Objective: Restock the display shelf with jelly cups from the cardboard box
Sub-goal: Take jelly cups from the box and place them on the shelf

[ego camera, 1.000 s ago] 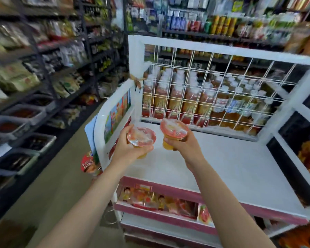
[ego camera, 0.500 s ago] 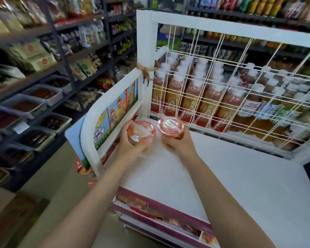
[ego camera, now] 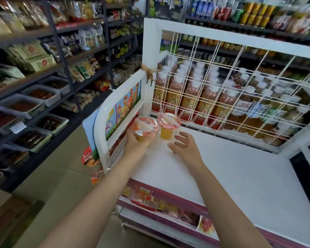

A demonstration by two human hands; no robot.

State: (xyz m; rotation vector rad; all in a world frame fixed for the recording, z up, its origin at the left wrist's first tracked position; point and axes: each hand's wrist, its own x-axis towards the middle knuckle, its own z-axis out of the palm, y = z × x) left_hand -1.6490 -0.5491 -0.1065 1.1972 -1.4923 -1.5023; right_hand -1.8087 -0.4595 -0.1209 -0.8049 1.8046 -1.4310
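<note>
Holding second jelly cup (ego camera: 145,129), left hand (ego camera: 135,143) nears placed jelly cup (ego camera: 168,124); right hand (ego camera: 186,148) wide, empty. Risk: knocking over the placed one on display shelf (ego camera: 240,176).

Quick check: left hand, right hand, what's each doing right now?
Left hand: grips a jelly cup.
Right hand: open, empty, beside the cup on the shelf.

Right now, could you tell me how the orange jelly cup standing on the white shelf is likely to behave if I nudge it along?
The orange jelly cup with the wide red foil lid narrows toward its base, so a high push would probably tip it. The white shelf top looks smooth, so a low nudge should slide it. The filled body suggests it is fairly heavy for its size.
</note>
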